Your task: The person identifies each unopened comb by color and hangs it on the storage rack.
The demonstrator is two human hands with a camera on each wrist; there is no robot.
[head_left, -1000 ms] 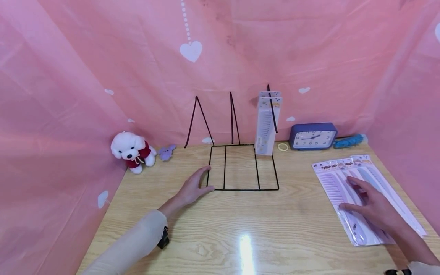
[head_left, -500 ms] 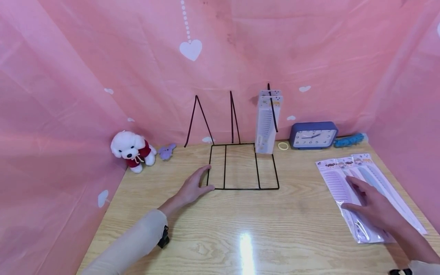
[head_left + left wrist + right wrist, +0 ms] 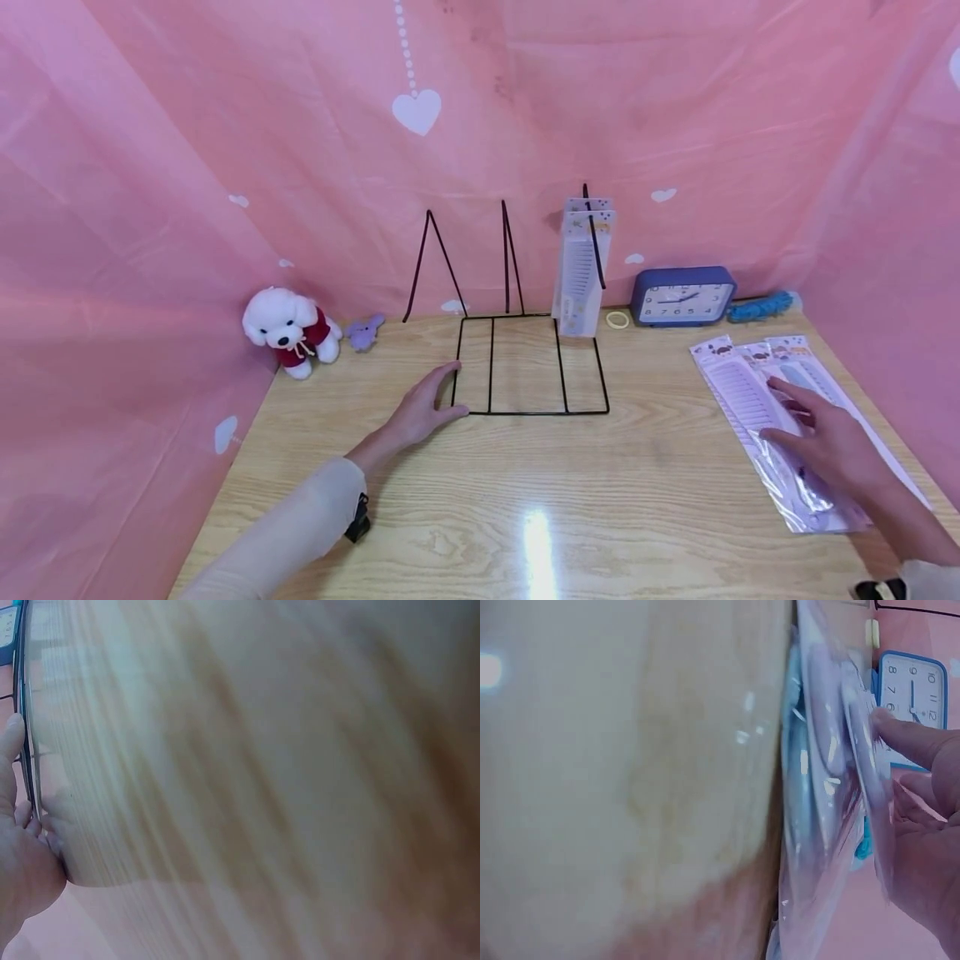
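Note:
In the head view my left hand (image 3: 420,410) rests at the left end of a black wire rack (image 3: 527,413). Its thumb touches the front left corner and its fingertips reach the left bar, hand spread rather than wrapped round the wire. Two packaged combs (image 3: 579,283) hang one behind the other on the rack's right hook. On the right, my right hand (image 3: 828,442) pinches the top packaged comb (image 3: 738,392) of a pile between thumb and fingers. The right wrist view shows that pack (image 3: 870,750) partly raised from the clear-wrapped packs (image 3: 810,750) under it.
A blue alarm clock (image 3: 684,297), a pale ring (image 3: 617,320) and a fuzzy blue item (image 3: 760,307) stand at the back right. At left sit a white plush dog (image 3: 281,321) and a small purple toy (image 3: 363,332). Pink curtain (image 3: 337,125) surrounds the wooden table (image 3: 615,500).
My right hand has moved slightly right, and the top packaged comb has come away from the pile beneath, its upper end shifted and raised. My left hand has stayed at the rack.

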